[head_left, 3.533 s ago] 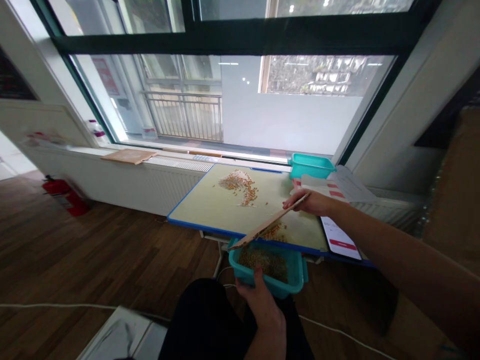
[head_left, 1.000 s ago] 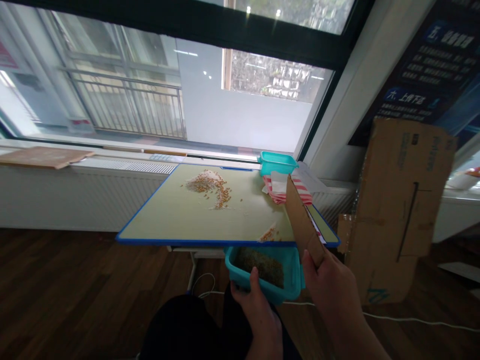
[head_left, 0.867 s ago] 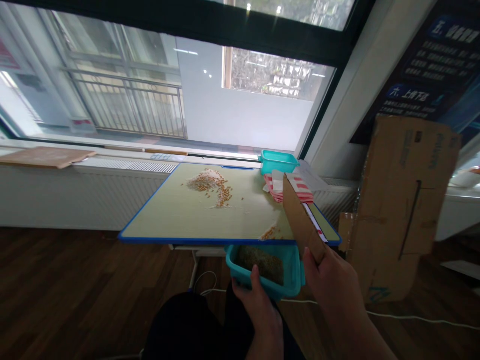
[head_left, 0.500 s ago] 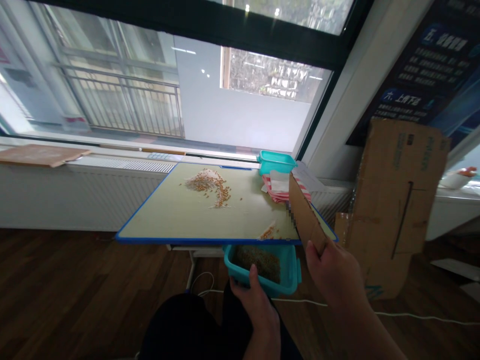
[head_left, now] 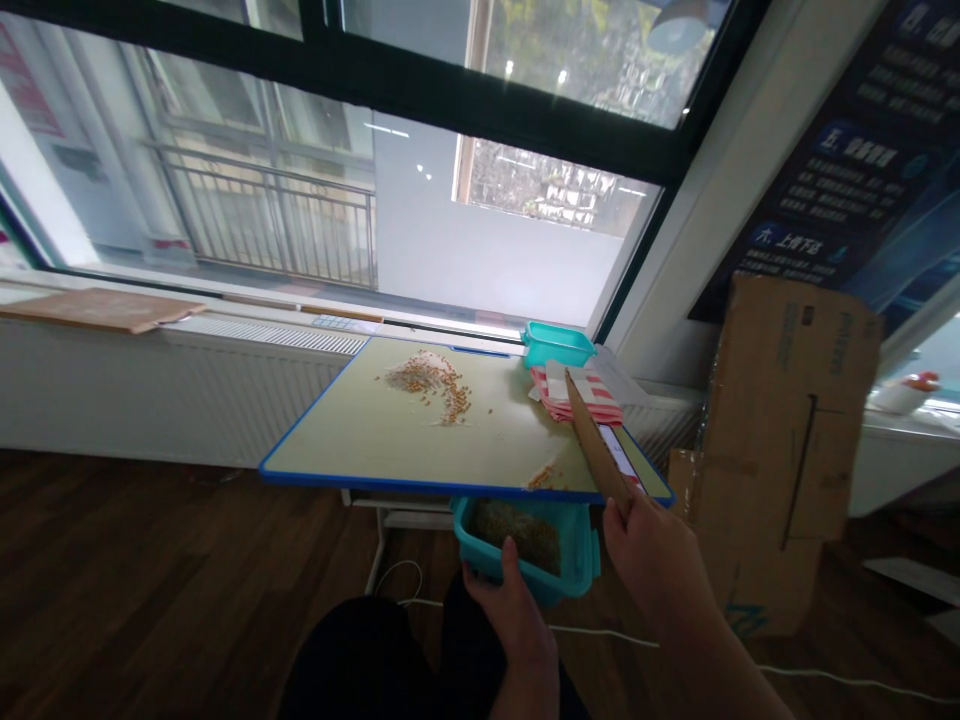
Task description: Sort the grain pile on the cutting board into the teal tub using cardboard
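My left hand (head_left: 517,610) grips the near side of a teal plastic bin (head_left: 581,555), its thumb over the rim. The bin sits just below the table's front edge and has a brownish-green grainy mass (head_left: 517,535) in it. My right hand (head_left: 652,545) is closed round the near end of a cardboard strip (head_left: 596,450), which slants over the table's right side. Left of the strip, a small heap of orange kernels (head_left: 541,477) lies at the front edge. Farther back is a larger pile of white grains and orange kernels (head_left: 424,375).
The table (head_left: 360,440) has a blue rim. On its right lie a red-and-white striped cloth (head_left: 555,405) and a phone-like device (head_left: 619,455). Another teal bin (head_left: 559,345) stands behind. A large cardboard box (head_left: 795,450) leans at right; a white cable (head_left: 607,632) crosses the floor.
The cardboard strip has turned more edge-on in my right hand, uncovering the phone-like device. My left hand still holds the bin. The whole view has tilted up slightly.
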The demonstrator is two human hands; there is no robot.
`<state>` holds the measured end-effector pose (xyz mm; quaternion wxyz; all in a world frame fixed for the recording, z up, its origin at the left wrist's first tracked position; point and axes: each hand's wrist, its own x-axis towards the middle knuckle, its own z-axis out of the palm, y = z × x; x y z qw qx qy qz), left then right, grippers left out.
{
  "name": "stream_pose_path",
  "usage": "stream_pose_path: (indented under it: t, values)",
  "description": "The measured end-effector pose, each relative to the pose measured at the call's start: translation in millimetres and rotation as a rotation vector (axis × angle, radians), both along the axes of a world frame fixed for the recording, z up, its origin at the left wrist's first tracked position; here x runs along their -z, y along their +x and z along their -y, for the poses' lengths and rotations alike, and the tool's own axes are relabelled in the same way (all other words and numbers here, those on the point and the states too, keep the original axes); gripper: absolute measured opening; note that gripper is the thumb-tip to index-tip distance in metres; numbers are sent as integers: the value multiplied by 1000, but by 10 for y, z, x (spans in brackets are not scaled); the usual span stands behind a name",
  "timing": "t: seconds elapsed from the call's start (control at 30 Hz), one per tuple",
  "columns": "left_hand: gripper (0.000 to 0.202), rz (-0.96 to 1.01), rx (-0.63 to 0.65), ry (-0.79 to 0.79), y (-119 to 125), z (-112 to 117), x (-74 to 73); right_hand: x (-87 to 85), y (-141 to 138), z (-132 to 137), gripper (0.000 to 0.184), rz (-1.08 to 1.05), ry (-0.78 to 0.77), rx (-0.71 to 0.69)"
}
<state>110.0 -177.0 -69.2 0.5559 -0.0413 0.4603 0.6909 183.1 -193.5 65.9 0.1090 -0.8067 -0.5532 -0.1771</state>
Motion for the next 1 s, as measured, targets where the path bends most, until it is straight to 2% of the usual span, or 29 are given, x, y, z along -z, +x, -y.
stream_pose_path:
  t: [0.33, 0.67, 0.83, 1.0]
  values:
    - [75, 24, 17, -27, -15, -60, 115, 48, -27, 66, 32, -5, 31, -45]
    - [73, -36, -53, 27, -154, -41, 22, 154, -296, 126, 35, -22, 191, -186]
    - [72, -34, -93, -13, -239, -33, 31, 124, -397, 58, 36, -50, 180, -229]
    - [63, -78, -142, -23, -379, -80, 67, 107, -533, 3, 36, -78, 148, -247]
